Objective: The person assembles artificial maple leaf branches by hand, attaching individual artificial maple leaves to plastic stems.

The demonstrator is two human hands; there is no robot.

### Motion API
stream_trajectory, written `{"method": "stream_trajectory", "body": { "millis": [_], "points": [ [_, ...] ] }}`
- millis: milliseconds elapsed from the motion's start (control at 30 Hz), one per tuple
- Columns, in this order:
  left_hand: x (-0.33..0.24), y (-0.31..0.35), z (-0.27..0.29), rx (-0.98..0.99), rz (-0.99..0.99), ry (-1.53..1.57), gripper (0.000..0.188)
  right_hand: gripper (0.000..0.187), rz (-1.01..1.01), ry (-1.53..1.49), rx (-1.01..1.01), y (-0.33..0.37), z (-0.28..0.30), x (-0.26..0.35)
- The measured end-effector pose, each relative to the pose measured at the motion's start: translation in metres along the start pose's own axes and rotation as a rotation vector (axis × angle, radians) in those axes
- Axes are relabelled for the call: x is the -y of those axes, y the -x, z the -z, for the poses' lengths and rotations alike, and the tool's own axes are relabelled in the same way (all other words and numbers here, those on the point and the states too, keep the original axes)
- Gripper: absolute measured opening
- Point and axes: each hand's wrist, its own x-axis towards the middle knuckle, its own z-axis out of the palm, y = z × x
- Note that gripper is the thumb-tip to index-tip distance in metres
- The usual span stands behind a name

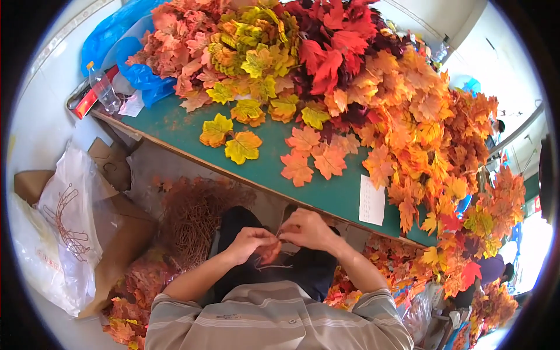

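Head view: left hand [251, 245] pinches an orange leaf [270, 252] over the lap [315, 274], right hand [306, 228] closed at the fingertips beside it, exact grip hidden from me. I've bare green table [338, 195] along the near edge, left of a white slip [372, 200], its writing too small to read.

Strong white light glares at me from beyond the right end of my table [175, 129], washing out that side. Below the near edge, the floor [146, 175] sits in softer shade. Fisheye distortion bows straight lines toward a black rim.
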Motion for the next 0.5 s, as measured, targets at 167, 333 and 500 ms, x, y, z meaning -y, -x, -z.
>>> {"method": "stream_trajectory", "body": {
  "millis": [167, 333, 500],
  "points": [
    [0.024, -0.006, 0.025, -0.054, -0.012, 0.272, 0.011, 0.013, -0.078, 0.012, -0.219, -0.08, 0.035, 0.002],
    [0.038, -0.017, 0.033, -0.008, -0.011, 0.219, 0.011, 0.013, -0.11, -0.083, -0.302, -0.166, 0.027, -0.005],
    [0.048, -0.021, 0.046, -0.065, -0.053, 0.174, 0.013, 0.013, -0.066, 0.046, -0.428, -0.238, 0.018, -0.026]
  ]
}}
